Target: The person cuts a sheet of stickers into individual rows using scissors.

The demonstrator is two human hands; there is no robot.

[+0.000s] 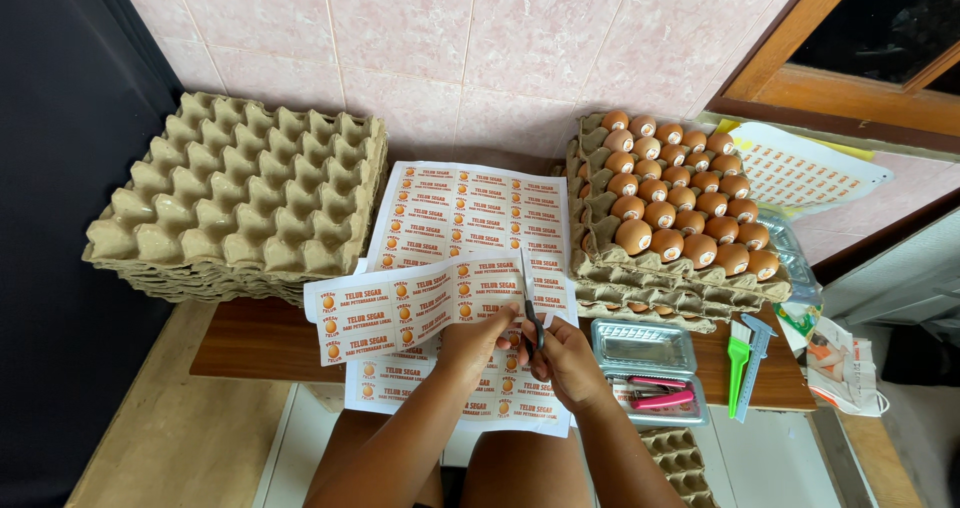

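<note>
Pink tiled wall (480, 38) behind a low wooden table (260, 343), label cutting under way.

At far left, a stack of empty cardboard egg trays (235, 203); then a strip of orange-and-white labels (400, 308) pinched shut in the left hand (478, 336), over a full label sheet (470, 218) flat on the table; just beside, the right hand (570, 358) clamped around scissors (530, 313), blades biting the strip's right end; further right, a clear plastic box (648, 368) with pink tools, brown eggs (680, 203) filling stacked trays, green caliper (738, 353) at the edge.
</note>
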